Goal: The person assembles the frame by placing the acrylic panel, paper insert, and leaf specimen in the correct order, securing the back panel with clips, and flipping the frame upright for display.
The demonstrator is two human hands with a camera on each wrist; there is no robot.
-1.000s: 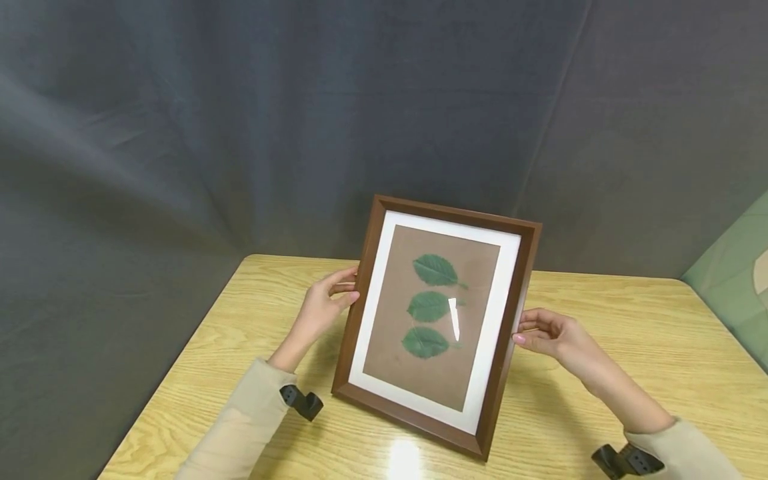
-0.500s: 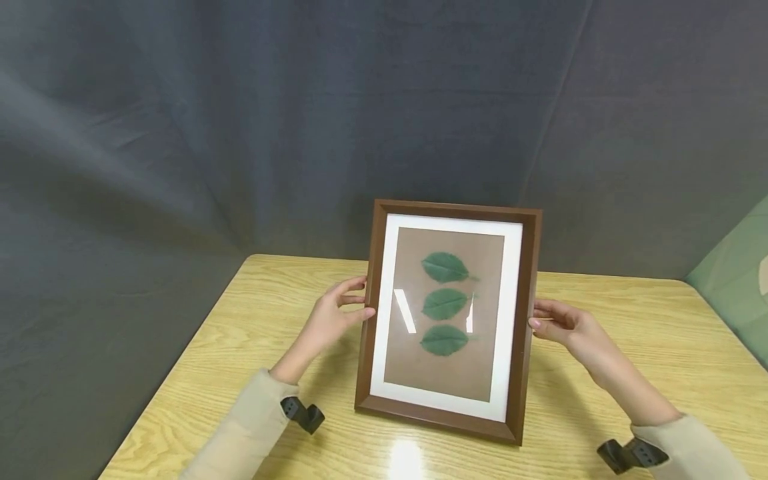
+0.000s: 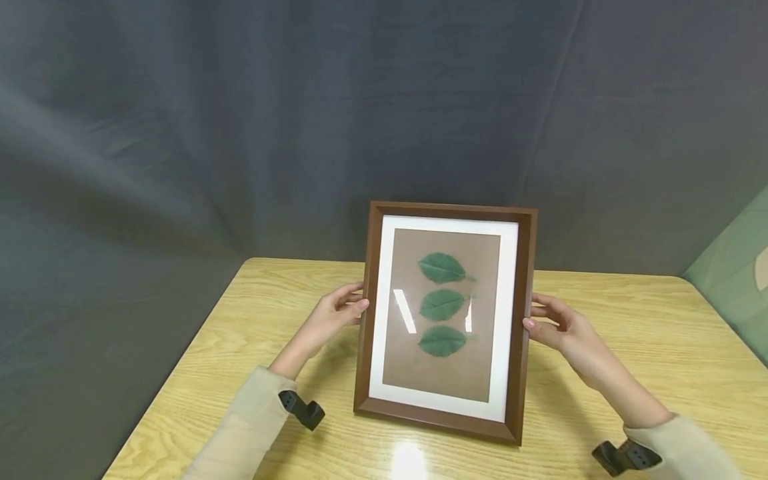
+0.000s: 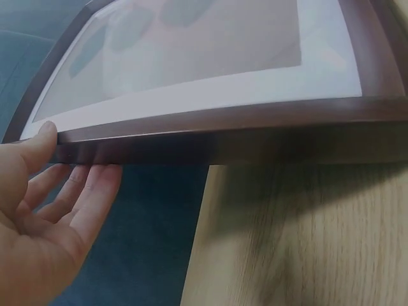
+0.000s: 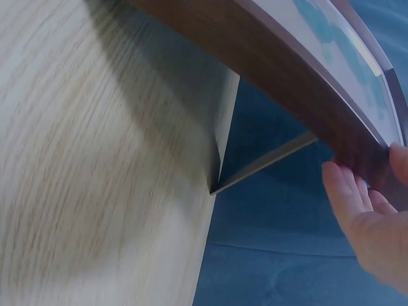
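Note:
A brown wooden picture frame (image 3: 528, 267) stands leaning back on the table, its white mat around three green leaves on a tan ground. My left hand (image 3: 327, 323) holds its left side, thumb at the front edge and fingers behind. On the opposite side my right hand (image 3: 570, 337) grips the edge, thumb to the front. The left wrist view shows the left hand's thumb (image 4: 46, 132) on the frame's edge and the fingertips against its side. A thin support leg (image 5: 264, 162) behind the frame reaches the tabletop in the right wrist view.
The wood-grain table (image 3: 240, 333) runs back to a dark grey curtain (image 3: 300, 133). A green patterned surface (image 3: 738, 267) borders the table on the right. Black wrist cameras (image 3: 303, 410) sit on both sleeves. Light reflects off the glass and the tabletop.
The picture frame has turned from a clockwise slant to nearly straight, its lower edge swinging right. Both hands have stayed on its sides. Over the last half second it has barely shifted.

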